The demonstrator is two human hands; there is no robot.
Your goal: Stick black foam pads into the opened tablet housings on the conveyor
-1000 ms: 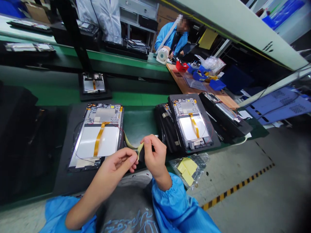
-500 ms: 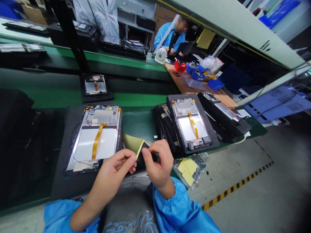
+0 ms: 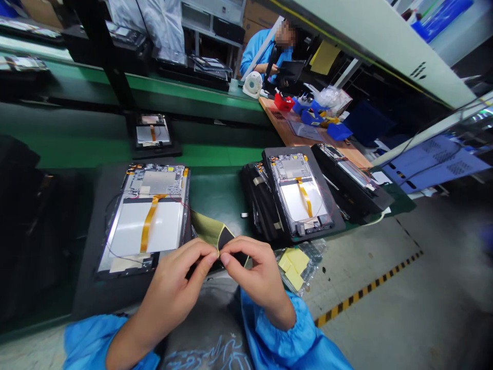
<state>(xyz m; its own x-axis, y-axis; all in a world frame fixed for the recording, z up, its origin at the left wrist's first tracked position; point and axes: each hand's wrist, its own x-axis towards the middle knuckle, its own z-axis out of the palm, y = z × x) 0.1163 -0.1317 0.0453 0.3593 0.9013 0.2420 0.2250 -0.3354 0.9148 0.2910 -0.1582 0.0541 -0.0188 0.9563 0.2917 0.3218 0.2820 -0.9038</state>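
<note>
Though visible, yellow sheet (image 3: 205, 227) partly behind right hand (image 3: 259, 268)

On the bench (image 3: 215, 187) before us, an opened tablet (image 3: 129, 218) lies on a foam pad (image 3: 90, 288) at left, a tablet stack (image 3: 300, 192) at right. The near edge of a sheet (image 3: 208, 228) lies between our left hand (image 3: 183, 272) and right hand (image 3: 258, 270). Behind the opened tablet we see another tablet (image 3: 145, 134); farther back and rightward, a desk fan (image 3: 253, 84).

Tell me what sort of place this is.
Probably an electronics assembly or repair workshop: opened tablet-like devices lie on dark pads with circuit boards exposed, blue bins stand beyond, and a striped line marks the floor.
</note>
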